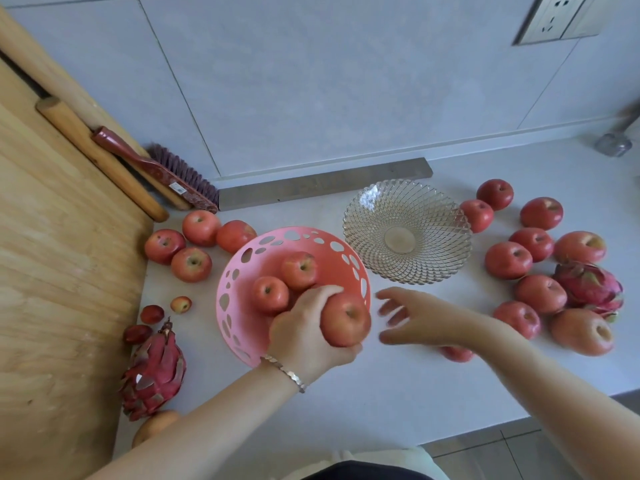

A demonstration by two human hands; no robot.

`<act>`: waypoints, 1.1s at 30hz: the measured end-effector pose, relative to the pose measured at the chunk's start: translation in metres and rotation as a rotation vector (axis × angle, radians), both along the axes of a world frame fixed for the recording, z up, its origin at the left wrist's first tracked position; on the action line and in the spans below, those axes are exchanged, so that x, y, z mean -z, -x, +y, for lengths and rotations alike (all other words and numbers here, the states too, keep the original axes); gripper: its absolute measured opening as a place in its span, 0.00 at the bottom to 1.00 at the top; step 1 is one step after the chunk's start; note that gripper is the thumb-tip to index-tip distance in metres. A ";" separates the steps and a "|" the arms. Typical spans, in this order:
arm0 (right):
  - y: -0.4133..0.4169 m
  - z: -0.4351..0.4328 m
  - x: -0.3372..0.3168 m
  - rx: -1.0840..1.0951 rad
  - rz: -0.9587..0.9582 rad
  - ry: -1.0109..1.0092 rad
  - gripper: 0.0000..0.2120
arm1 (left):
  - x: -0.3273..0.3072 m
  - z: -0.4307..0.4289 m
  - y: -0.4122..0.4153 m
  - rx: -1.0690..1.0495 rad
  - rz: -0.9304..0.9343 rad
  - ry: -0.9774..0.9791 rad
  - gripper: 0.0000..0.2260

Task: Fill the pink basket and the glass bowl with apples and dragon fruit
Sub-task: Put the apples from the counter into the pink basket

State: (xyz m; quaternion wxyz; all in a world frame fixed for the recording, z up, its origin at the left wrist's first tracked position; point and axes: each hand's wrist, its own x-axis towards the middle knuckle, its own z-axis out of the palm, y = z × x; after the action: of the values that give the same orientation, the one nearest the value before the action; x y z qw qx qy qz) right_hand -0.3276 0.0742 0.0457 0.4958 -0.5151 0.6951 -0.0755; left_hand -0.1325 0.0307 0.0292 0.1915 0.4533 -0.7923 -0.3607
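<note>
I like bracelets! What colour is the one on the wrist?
Silver. The bracelet sits on the left wrist, clearest in the head view.

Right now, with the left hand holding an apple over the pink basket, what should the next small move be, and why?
Probably lower the held apple into the pink basket beside the two apples already there and let go. The left hand grips it just above the basket's near rim, the right hand is open and empty, and the glass bowl holds nothing yet.
</note>
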 end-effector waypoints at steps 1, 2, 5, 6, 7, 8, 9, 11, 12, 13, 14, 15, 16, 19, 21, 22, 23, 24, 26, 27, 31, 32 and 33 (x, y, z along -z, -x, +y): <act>0.012 0.001 0.013 0.008 0.197 -0.029 0.33 | 0.002 -0.003 -0.004 -0.048 0.017 -0.050 0.32; 0.022 0.003 0.027 0.019 0.432 -0.054 0.32 | 0.003 -0.005 -0.008 -0.086 0.042 -0.091 0.31; 0.033 0.012 0.065 0.116 0.672 -0.280 0.28 | 0.009 -0.014 -0.017 -0.133 0.057 -0.150 0.30; 0.035 0.014 0.075 0.111 0.664 -0.350 0.28 | 0.011 -0.016 -0.019 -0.137 0.052 -0.158 0.30; 0.037 0.017 0.083 0.076 0.679 -0.389 0.27 | 0.012 -0.018 -0.021 -0.139 0.048 -0.165 0.30; 0.040 0.018 0.089 0.038 0.717 -0.399 0.27 | 0.014 -0.020 -0.023 -0.141 0.047 -0.177 0.30; 0.043 0.020 0.091 0.027 0.736 -0.379 0.26 | 0.016 -0.021 -0.025 -0.142 0.049 -0.188 0.30; 0.047 0.020 0.088 0.057 0.702 -0.323 0.26 | 0.020 -0.024 -0.030 -0.148 0.062 -0.217 0.30; 0.049 0.018 0.084 0.079 0.657 -0.289 0.26 | 0.022 -0.025 -0.032 -0.155 0.064 -0.231 0.30; 0.048 0.016 0.077 0.113 0.594 -0.246 0.27 | 0.023 -0.027 -0.035 -0.170 0.062 -0.242 0.30; 0.046 0.011 0.069 0.157 0.521 -0.200 0.28 | 0.025 -0.029 -0.038 -0.192 0.060 -0.252 0.29; 0.042 0.005 0.060 0.193 0.446 -0.144 0.28 | 0.026 -0.032 -0.041 -0.223 0.064 -0.264 0.29; 0.036 -0.002 0.048 0.224 0.383 -0.074 0.28 | 0.027 -0.035 -0.044 -0.263 0.076 -0.277 0.29; 0.011 -0.033 0.015 0.213 0.255 0.174 0.30 | 0.027 -0.050 -0.050 -0.411 0.116 -0.290 0.29; -0.007 -0.057 0.001 0.126 0.204 0.315 0.33 | 0.027 -0.061 -0.055 -0.477 0.139 -0.289 0.30; -0.017 -0.070 -0.001 0.078 0.187 0.371 0.34 | 0.026 -0.066 -0.057 -0.498 0.152 -0.286 0.31; -0.027 -0.083 0.000 0.034 0.175 0.423 0.35 | 0.025 -0.070 -0.059 -0.514 0.161 -0.283 0.32; -0.039 -0.099 0.003 -0.012 0.165 0.467 0.36 | 0.024 -0.074 -0.062 -0.536 0.173 -0.282 0.33; -0.063 -0.125 0.013 -0.078 0.160 0.520 0.37 | 0.023 -0.077 -0.065 -0.556 0.174 -0.264 0.31; -0.074 -0.137 0.019 -0.124 0.167 0.532 0.37 | 0.023 -0.078 -0.067 -0.563 0.171 -0.254 0.29; -0.105 -0.168 0.040 -0.384 0.254 0.523 0.38 | 0.023 -0.080 -0.077 -0.569 0.216 -0.241 0.27; -0.112 -0.174 0.044 -0.446 0.284 0.508 0.38 | 0.024 -0.081 -0.081 -0.572 0.225 -0.241 0.27; -0.116 -0.176 0.046 -0.484 0.322 0.493 0.37 | 0.024 -0.081 -0.083 -0.565 0.224 -0.238 0.27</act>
State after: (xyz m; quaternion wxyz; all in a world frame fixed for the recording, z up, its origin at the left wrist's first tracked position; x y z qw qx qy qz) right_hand -0.2121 -0.1016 -0.0003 0.2448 -0.7734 0.5834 -0.0394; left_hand -0.0497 -0.0500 0.0051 0.3158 0.6319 -0.5614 -0.4310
